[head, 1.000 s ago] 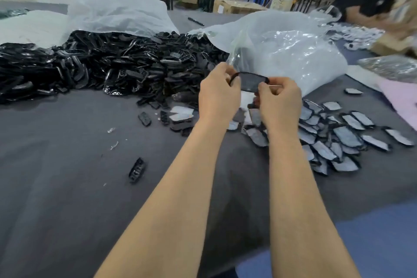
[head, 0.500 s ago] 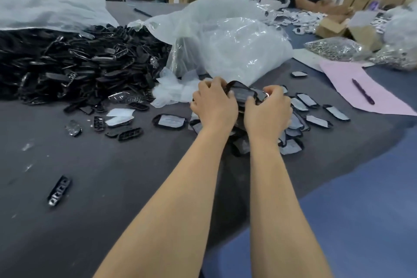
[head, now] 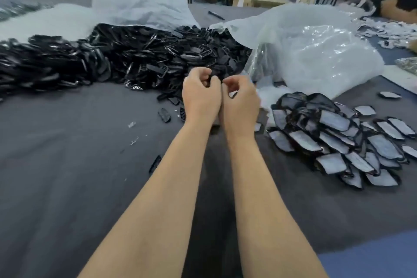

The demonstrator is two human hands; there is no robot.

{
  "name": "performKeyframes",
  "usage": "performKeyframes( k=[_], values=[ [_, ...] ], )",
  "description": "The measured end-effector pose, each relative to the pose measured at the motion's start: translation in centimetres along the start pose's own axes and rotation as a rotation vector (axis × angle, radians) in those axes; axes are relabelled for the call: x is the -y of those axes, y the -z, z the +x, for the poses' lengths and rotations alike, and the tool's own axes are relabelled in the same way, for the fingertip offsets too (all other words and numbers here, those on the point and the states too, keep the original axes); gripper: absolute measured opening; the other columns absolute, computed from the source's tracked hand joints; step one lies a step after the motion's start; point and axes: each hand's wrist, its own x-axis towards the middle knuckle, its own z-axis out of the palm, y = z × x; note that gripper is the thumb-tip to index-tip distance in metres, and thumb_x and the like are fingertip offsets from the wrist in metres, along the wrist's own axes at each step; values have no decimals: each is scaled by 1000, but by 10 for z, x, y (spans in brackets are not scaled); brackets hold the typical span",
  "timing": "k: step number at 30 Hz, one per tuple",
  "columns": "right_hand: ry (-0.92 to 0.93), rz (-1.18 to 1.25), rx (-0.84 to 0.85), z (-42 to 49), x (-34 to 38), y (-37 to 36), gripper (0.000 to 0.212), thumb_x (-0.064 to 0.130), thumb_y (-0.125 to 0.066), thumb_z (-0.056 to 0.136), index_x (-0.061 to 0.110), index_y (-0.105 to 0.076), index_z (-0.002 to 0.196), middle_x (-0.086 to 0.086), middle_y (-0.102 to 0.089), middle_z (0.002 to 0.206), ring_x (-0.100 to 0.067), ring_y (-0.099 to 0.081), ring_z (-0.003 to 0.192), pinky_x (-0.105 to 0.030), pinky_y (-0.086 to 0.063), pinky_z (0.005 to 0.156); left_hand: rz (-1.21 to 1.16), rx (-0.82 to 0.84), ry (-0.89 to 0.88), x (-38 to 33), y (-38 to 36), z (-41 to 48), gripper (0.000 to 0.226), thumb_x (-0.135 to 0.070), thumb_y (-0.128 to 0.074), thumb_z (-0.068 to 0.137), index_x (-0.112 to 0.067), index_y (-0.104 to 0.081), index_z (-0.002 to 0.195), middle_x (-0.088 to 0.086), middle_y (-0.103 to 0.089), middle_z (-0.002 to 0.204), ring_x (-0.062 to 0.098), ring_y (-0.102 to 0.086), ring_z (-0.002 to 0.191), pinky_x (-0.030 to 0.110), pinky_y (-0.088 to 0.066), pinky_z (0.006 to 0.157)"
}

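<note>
Both hands are raised just above the grey table cloth (head: 67, 165), knuckles towards the camera and nearly touching each other. One small black plastic part (head: 212, 78) is held between them at fingertip height. The left hand (head: 201, 97) is curled round the part's near end. The right hand (head: 241, 100) is also curled, with thumb and forefinger closed on the part's other edge, which is judged to be a pinch. Most of the part is hidden by fingers, so its long axis cannot be told, though it seems to run across from hand to hand. Beyond the hands and to the left lies the heap of bare black parts (head: 135, 61), far too many to count; it is nearer the left hand. To the right, close beside the right forearm, lies the pile of film-faced pieces (head: 338, 140), some dozens overlapped like scales; it is nearer the right hand. If the held part is bound for that pile, a short rightward carry by the right hand is judged enough. Counted: two hands, one held part, two piles. Two loose black pieces (head: 164, 115) are noted just left of the left wrist, and one more lies further down beside the left forearm. One clear plastic bag (head: 316, 52) is slumped behind the right pile. One white bag (head: 135, 0) is draped over the heap. One dark pen (head: 216, 15) lies well beyond the hands, between the two bags.
</note>
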Motion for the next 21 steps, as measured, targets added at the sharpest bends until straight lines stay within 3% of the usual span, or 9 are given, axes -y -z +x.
performKeyframes(
  k=[5, 7, 9, 13, 18, 21],
  values=[
    [6, 10, 438, -27, 39, -88, 18, 19, -55, 91, 10, -65, 103, -7, -68, 99, -25, -61, 95, -37, -48, 84, 36, -231, 109, 35, 96, 31, 15, -11, -52, 93, -16, -56, 107, 2, -58, 114, 9, -54, 96, 21, -43, 84],
    [49, 2, 521, -39, 52, -118, 23, 18, -54, 92, 10, -64, 111, -9, -66, 111, -25, -59, 105, -38, -46, 92, 49, -315, 159, 46, 131, 39, 17, -11, -52, 92, -16, -57, 108, 6, -58, 119, 13, -55, 98, 27, -46, 89],
    [93, -20, 568, -48, 63, -145, 28, 14, -50, 93, 11, -62, 117, -8, -60, 123, -23, -54, 114, -30, -41, 96, 48, -383, 201, 56, 162, 48, 20, -11, -51, 92, -15, -57, 110, 9, -56, 123, 19, -56, 104, 33, -47, 94],
    [109, -28, 624, -59, 79, -191, 33, 9, -45, 94, 11, -61, 122, -8, -52, 134, -22, -47, 123, -24, -33, 96, 39, -494, 267, 72, 208, 66, 24, -10, -46, 94, -13, -56, 116, 10, -53, 127, 19, -54, 94, 29, -44, 82],
    [-186, 201, 601, -48, 85, -230, 43, 9, -44, 93, 14, -48, 136, -9, -55, 132, -26, -53, 117, -30, -41, 97, -58, -505, 294, 75, 217, 84, 18, -8, -46, 93, -14, -55, 108, 2, -56, 106, 30, -59, 105, 36, -47, 88],
    [-449, 488, 560, -36, 84, -246, 47, 3, -43, 93, 7, -42, 140, -9, -60, 100, -24, -60, 82, -36, -50, 79, -104, -486, 295, 75, 211, 94, 20, -7, -48, 93, -13, -56, 110, 3, -58, 109, 23, -57, 101, 32, -45, 89]
  ],
)
